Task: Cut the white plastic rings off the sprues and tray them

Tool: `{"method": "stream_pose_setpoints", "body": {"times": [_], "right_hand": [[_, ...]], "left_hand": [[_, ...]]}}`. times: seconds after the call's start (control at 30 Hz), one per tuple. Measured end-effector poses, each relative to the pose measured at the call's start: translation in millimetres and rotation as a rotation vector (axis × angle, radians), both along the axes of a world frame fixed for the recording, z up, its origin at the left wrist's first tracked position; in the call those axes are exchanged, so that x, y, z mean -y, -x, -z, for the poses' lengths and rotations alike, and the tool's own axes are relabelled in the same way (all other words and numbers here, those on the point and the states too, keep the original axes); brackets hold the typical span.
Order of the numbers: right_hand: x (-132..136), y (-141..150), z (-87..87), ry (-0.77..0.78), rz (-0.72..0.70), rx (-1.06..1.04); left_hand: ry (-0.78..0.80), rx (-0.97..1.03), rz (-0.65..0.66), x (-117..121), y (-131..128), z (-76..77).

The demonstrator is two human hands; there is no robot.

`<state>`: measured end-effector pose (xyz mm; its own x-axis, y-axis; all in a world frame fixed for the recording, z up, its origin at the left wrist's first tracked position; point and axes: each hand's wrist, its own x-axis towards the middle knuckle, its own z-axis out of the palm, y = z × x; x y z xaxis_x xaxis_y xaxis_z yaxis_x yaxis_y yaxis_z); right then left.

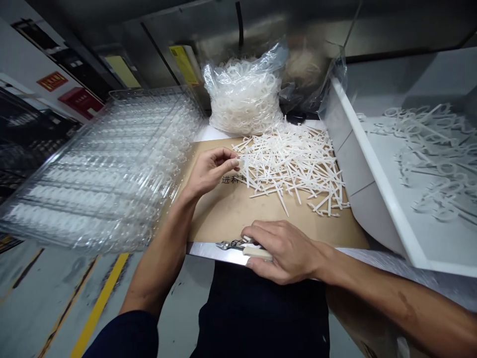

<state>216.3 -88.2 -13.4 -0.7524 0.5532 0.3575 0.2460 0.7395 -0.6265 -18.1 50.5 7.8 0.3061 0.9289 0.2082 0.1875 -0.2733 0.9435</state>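
Note:
My right hand [285,251] wraps round the beige handles of a pair of cutting nippers [257,253]. Their metal jaws point left, over the table's front edge. At the left side of a pile of thin white plastic strips [294,161], my left hand [215,168] has thumb and fingers pinched together. A white plastic strip [246,169] sits at those fingertips and appears to be held; its gripped end is hidden. Beneath the pile lies a brown cardboard sheet [223,214] with printed dark characters, partly covered.
On the left stands a stack of clear plastic trays [93,174] with whitish parts. A clear bag [244,99] full of white ring-like pieces is behind the pile. To the right, a white bin [376,164] contains looped white parts. Yellow lines [100,303] mark the floor.

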Motion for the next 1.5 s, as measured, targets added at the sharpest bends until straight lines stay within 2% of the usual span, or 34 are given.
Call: {"method": "stream_pose_setpoints", "body": {"times": [0.23, 0.3, 0.4, 0.53, 0.67, 1.03, 1.5], "right_hand": [[-10.5, -8.7, -9.4, 0.112, 0.279, -0.079], [-13.9, -11.4, -13.1, 0.127, 0.342, -0.087], [-16.2, -12.7, -15.5, 0.149, 0.397, -0.046], [-14.8, -10.7, -14.6, 0.226, 0.393, 0.017], [-13.9, -8.6, -16.2, 0.292, 0.372, 0.061], [-15.9, -10.9, -22.3, 0.276, 0.331, 0.115], [-13.4, -9.2, -24.0, 0.288, 0.318, 0.105]], "left_hand": [[0.146, 0.294, -0.006, 17.6, -4.0, -14.1], [0.213, 0.375, -0.026, 30.7, -2.5, -13.3], [0.319, 0.462, -0.071, 55.6, 1.4, -4.2], [0.400, 0.528, -0.146, 86.2, 4.1, 9.6], [0.416, 0.543, -0.145, 99.9, 6.0, 12.5], [0.497, 0.476, -0.027, 105.4, 11.1, 19.6], [0.468, 0.382, 0.007, 108.9, 10.8, 14.2]]}}
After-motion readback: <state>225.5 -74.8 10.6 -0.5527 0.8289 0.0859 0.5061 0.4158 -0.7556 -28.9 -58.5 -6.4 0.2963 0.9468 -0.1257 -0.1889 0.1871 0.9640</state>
